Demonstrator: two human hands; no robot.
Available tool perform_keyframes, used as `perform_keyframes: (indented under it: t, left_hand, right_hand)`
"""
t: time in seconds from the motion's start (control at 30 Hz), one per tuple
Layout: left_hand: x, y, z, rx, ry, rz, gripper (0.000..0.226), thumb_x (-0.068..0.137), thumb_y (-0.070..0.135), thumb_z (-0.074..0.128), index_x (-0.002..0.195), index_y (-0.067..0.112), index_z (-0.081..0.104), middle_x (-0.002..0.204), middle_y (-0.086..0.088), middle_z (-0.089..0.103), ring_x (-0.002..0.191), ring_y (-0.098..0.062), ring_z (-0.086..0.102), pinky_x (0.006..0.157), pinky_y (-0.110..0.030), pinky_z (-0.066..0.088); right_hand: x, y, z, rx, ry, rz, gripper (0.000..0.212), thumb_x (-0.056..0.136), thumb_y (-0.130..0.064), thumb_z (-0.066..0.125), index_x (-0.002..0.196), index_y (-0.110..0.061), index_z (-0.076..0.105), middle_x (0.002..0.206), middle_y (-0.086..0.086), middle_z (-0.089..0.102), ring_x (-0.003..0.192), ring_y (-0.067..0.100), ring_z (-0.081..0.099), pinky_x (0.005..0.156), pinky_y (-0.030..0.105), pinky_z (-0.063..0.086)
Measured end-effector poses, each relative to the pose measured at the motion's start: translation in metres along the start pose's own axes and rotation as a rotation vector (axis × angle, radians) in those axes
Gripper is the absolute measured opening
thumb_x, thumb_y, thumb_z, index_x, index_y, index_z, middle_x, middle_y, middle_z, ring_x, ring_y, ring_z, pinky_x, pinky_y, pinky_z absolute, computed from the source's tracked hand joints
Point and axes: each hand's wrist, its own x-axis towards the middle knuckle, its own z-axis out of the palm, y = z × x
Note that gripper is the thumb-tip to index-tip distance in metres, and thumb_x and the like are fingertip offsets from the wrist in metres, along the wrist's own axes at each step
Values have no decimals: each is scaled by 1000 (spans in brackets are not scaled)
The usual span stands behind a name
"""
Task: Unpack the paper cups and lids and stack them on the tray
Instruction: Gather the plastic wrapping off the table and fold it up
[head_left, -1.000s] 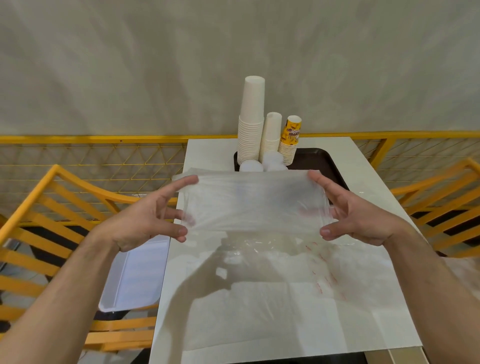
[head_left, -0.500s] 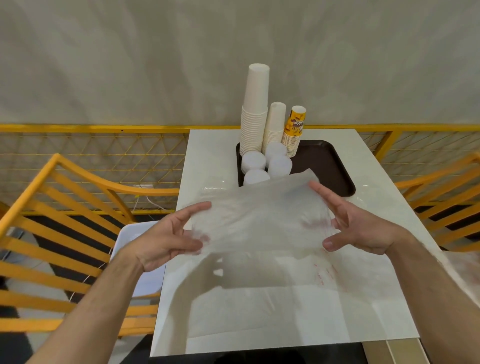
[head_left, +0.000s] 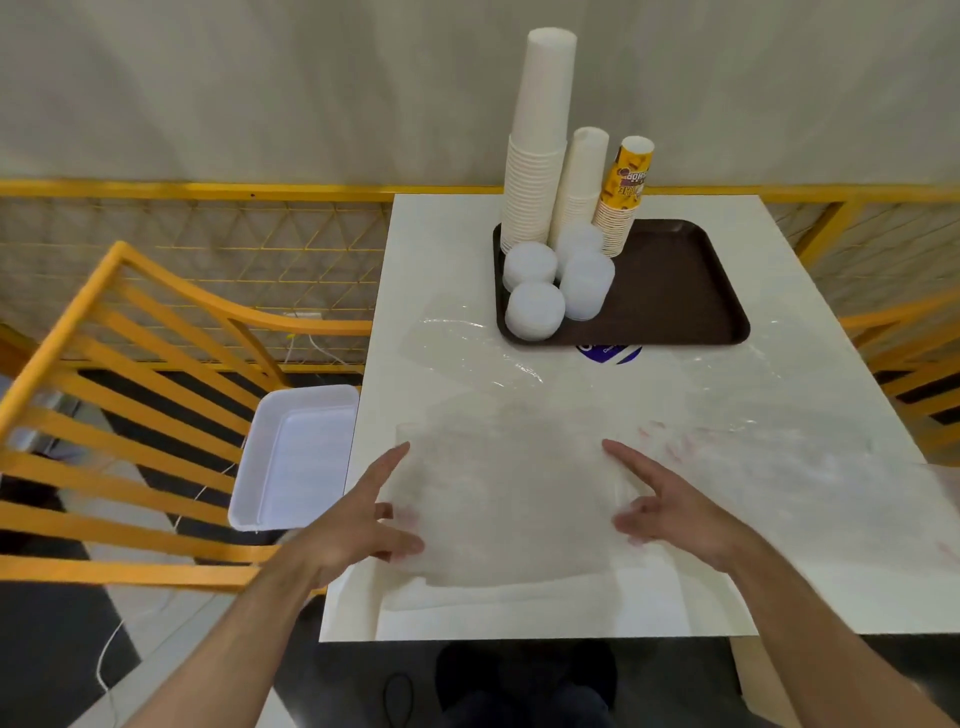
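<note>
Clear plastic bag (head_left: 509, 499) is flat over the near end of the white tabletop (head_left: 436, 249), with the left hand (head_left: 358, 525) and right hand (head_left: 675, 506) pinching its side edges, index fingers straight. Paper cups (head_left: 537, 156) and lids (head_left: 535, 310) are stacked on the brown tray (head_left: 675, 291) further back.

White table (head_left: 447, 249) set against a plain grey-beige wall (head_left: 260, 88), a yellow railing (head_left: 197, 189) with diamond mesh running behind it, yellow slatted chairs on the left (head_left: 130, 395) and right (head_left: 904, 353), dark floor (head_left: 47, 654) below with a thin white cord (head_left: 111, 649) lying across it
</note>
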Motion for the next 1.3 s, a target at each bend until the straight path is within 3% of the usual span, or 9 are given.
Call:
perform_keyframes:
  t: [0.1,0.17,0.3,0.43,0.73,0.83,0.9,1.07,1.3]
  left_hand:
    - [0,-8,9,43,35,-22,107,75,0,83,147,53,23,144,20,24,111,-14,47,66,-26,59]
    - [-1,-12,11,61,34,-28,109,76,-1,83,149,50,20,146,18,23,106,-11,47,63,-23,57]
    - [-5,-17,8,99,47,-31,111,75,0,83,152,47,19,149,17,22,107,-12,46,63,-24,57]
    - [-6,-20,9,109,61,-38,110,74,2,84,152,46,20,151,12,25,110,-15,48,64,-26,58]
    - [-1,-29,0,240,85,-72,109,75,8,85,155,39,18,152,15,17,109,-19,53,69,-31,61]
    - [-1,-27,-2,580,348,-12,89,80,27,81,152,31,28,151,8,14,124,-24,46,96,-38,53]
    - [3,-21,10,841,528,146,72,82,32,74,145,29,40,146,1,21,128,-25,36,102,-41,44]
    - [33,-5,56,1195,249,208,79,82,41,66,150,36,26,157,0,9,145,-27,12,114,-41,21]
    - [51,-12,58,1266,148,81,106,73,55,73,155,39,7,164,-2,-11,151,-29,-9,121,-46,5]
  right_hand:
    - [3,5,4,-66,5,53,85,85,-2,75,142,-54,42,85,11,67,79,15,68,75,25,57]
    - [6,7,8,-123,34,55,80,84,-4,77,139,-53,45,97,4,71,81,13,69,76,22,56]
    - [20,10,23,-441,221,-162,67,84,-8,76,135,-41,46,139,-5,47,97,3,55,85,7,43]
    - [29,2,53,-678,209,-253,62,90,-16,65,146,-30,44,145,-8,37,125,20,41,101,22,33]
    - [43,-2,84,-965,130,-145,75,89,-31,61,155,-28,27,155,-6,23,129,24,36,97,32,41]
    - [44,-2,83,-998,136,-148,75,88,-33,61,155,-29,27,154,-7,23,128,24,38,96,33,42]
    - [45,-3,83,-1005,135,-142,75,88,-34,61,155,-29,27,154,-7,23,128,24,38,96,34,42]
    - [44,-7,84,-1026,135,-136,76,86,-35,63,154,-29,30,153,-6,26,127,24,40,97,34,37]
    - [42,-16,84,-1081,148,-139,75,85,-39,64,152,-32,32,149,-6,31,126,22,39,97,36,32]
